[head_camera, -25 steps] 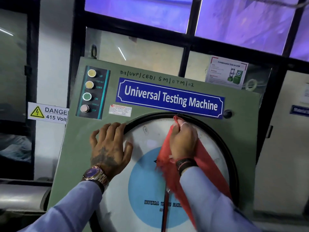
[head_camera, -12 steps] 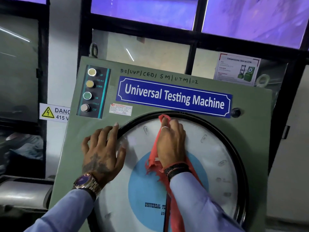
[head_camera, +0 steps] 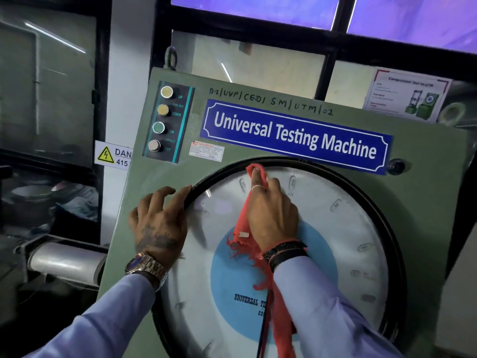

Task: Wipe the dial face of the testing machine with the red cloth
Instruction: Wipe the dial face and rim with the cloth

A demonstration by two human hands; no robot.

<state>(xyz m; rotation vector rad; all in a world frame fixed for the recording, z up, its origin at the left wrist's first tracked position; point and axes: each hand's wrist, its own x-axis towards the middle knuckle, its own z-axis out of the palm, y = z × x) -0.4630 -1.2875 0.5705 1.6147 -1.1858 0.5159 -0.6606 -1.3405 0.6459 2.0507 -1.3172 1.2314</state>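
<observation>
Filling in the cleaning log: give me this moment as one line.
task: wipe dial face | right hand: pressing red cloth at dial top | left hand: flat, bracing on bezel's upper left | state: wiping

A materials-testing laboratory or engineering workshop. The green steel cabinet [head_camera: 426,202] carries a blue nameplate [head_camera: 294,136] reading "Universal Testing Machine", with a hand-painted inventory code [head_camera: 271,102] above it. A large round dial face [head_camera: 348,241] with a graduated scale sits in a black rim. A push-button panel [head_camera: 167,122] at upper left is marked UP, DOWN, ON and OFF. A yellow-triangle danger sign [head_camera: 113,156], showing "415", hangs on the wall behind, and a printed sheet [head_camera: 407,95] headed "Compression Test on UTM" is fixed to the dark-framed glazed partition [head_camera: 322,40].
</observation>
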